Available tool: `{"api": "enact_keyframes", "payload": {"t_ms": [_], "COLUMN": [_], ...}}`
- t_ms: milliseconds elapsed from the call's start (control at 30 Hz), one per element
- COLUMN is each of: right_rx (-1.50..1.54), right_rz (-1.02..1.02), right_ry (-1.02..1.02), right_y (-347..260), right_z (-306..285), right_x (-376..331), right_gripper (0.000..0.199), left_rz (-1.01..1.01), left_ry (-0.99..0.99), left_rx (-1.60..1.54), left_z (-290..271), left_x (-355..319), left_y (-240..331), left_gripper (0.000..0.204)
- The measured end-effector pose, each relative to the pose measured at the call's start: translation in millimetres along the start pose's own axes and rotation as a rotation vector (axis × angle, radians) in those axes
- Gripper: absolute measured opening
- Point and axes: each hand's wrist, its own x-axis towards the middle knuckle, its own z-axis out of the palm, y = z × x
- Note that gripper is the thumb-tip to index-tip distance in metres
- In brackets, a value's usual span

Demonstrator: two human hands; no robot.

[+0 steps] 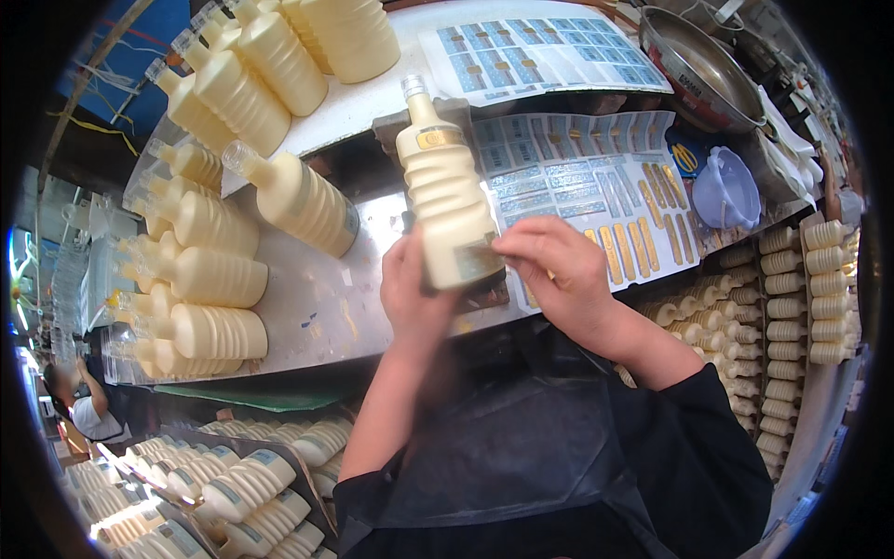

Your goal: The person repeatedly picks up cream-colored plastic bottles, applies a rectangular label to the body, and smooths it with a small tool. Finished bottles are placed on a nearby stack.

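Observation:
A cream ribbed bottle point(445, 186) with a clear neck lies tilted across a small block point(386, 135) at the middle of the metal bench. A small gold label point(440, 138) is on its shoulder. My left hand point(408, 291) is closed around the bottle's lower left side, its fingertips partly hidden beneath. At the lower right of the bottle, my right hand point(563, 275) pinches the edge of a bluish-grey label point(475, 259) that lies against the surface. Sheets of blue and gold labels point(582, 191) are spread just beyond my right hand.
Several unlabelled cream bottles point(219, 270) crowd the bench's left side, and more stand on the white raised shelf point(410, 37). A lilac bucket point(724, 189) and a metal basin point(698, 70) sit at right. Bottles fill racks point(782, 326) at right and lower left. A person point(91, 405) is far left.

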Motion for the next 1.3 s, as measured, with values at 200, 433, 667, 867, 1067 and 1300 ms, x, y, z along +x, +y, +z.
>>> {"api": "enact_keyframes", "payload": {"t_ms": [200,433,667,867,1067,1300], "right_rx": [0.354,0.442,0.312,-0.378,-0.475,-0.451], "right_rz": [0.339,0.697,0.752,0.321,0.137,0.139], "right_ry": [-0.158,-0.212,-0.135,-0.168,-0.531,-0.417], "right_y": [2,34,73,82,58,65], "right_z": [-16,-2,-25,-64,-46,-46], "right_x": [1,13,5,-53,-101,-104], "right_gripper": [0.017,0.039,0.035,0.020,0.042,0.044], "left_rz": [0.148,0.281,0.153,0.171,0.154,0.094], "left_ry": [-0.039,-0.015,-0.080,-0.112,-0.148,-0.156], "left_rx": [0.061,0.317,0.203,0.278,0.293,0.255], "left_z": [-20,-9,-6,-8,-6,-8], "left_x": [25,30,22,19,17,14], "left_y": [14,23,7,10,9,18], "left_gripper": [0.074,0.069,0.079,0.074,0.084,0.084]}}
